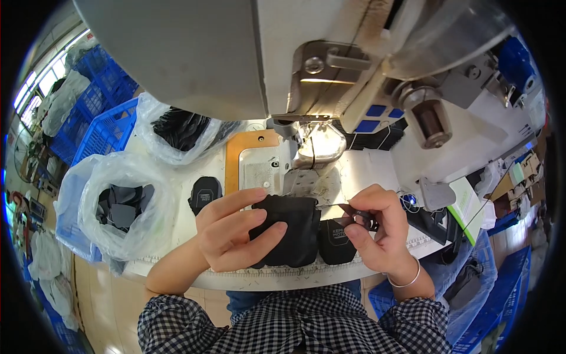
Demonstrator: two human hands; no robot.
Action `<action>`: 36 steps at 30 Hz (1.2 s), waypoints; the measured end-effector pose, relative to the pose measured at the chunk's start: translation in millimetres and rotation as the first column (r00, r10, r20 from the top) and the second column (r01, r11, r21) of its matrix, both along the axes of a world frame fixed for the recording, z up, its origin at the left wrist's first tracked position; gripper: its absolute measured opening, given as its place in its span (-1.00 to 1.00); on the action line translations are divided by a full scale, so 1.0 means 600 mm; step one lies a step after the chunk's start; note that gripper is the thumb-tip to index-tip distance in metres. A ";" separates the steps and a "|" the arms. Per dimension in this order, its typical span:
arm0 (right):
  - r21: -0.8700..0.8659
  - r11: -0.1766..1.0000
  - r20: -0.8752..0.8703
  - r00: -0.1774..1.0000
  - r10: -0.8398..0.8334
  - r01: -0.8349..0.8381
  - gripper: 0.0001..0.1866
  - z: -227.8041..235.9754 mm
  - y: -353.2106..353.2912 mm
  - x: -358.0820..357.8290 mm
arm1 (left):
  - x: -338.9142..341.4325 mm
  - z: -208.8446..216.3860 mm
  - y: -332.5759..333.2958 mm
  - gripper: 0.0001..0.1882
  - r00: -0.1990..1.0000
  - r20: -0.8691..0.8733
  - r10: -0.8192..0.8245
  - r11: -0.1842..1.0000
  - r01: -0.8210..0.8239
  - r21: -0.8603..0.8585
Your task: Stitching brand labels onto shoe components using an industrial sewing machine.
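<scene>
My left hand (233,231) grips a black fabric piece (289,233) by its left side, fingers lying over that edge. The fabric is in front of the sewing machine's needle area, near the table's front edge. In my right hand (380,230) is a small pair of dark thread snips (356,217), blades pointing left toward the fabric's upper right corner. Thread near that corner is too fine to follow clearly. A black patch with pale print (337,242) lies under and beside the snips. Another black patch (206,193) rests left of my left hand.
The sewing machine head (188,53) overhangs the table, its lamp lighting the needle plate (309,180). At left stand plastic-lined containers of dark pieces (122,206) and black pieces (181,127), near blue crates (109,133). A measuring strip (306,270) follows the table's front edge.
</scene>
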State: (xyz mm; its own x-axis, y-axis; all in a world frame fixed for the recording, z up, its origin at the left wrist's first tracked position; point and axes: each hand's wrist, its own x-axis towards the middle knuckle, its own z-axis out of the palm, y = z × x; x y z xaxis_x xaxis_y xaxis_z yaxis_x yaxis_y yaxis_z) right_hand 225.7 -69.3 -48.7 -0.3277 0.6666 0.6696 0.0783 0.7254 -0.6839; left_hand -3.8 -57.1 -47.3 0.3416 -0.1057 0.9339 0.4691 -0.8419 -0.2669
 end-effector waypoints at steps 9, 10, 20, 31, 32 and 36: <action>0.096 0.994 0.154 0.986 -0.069 0.055 -0.71 0.022 0.000 -0.030 | 0.002 -0.006 -0.011 -0.73 1.000 -0.024 0.019 1.000 -0.018 0.021; 0.095 0.994 0.154 0.985 -0.073 0.059 -0.71 0.020 0.000 -0.028 | 0.001 -0.007 -0.010 -0.72 1.000 -0.027 0.014 1.000 -0.013 0.026; -0.437 0.888 -0.047 0.990 0.136 -0.143 -0.76 -0.008 -0.022 -0.033 | 0.016 -0.014 -0.014 -0.78 0.996 -0.080 -0.038 0.999 0.036 -0.034; -0.284 0.953 -0.005 0.994 0.111 -0.108 -0.83 -0.009 -0.010 -0.012 | 0.012 0.018 -0.029 -0.72 0.959 0.149 -0.242 0.200 0.199 -0.959; -0.252 0.962 0.012 0.994 0.110 -0.104 -0.82 -0.006 -0.011 -0.013 | 0.014 0.017 -0.030 -0.72 0.960 0.148 -0.239 0.198 0.197 -0.960; -0.149 0.985 0.040 0.995 0.091 -0.084 -0.79 -0.009 -0.012 -0.016 | 0.019 0.015 -0.033 -0.77 0.958 0.144 -0.248 0.378 0.233 -0.896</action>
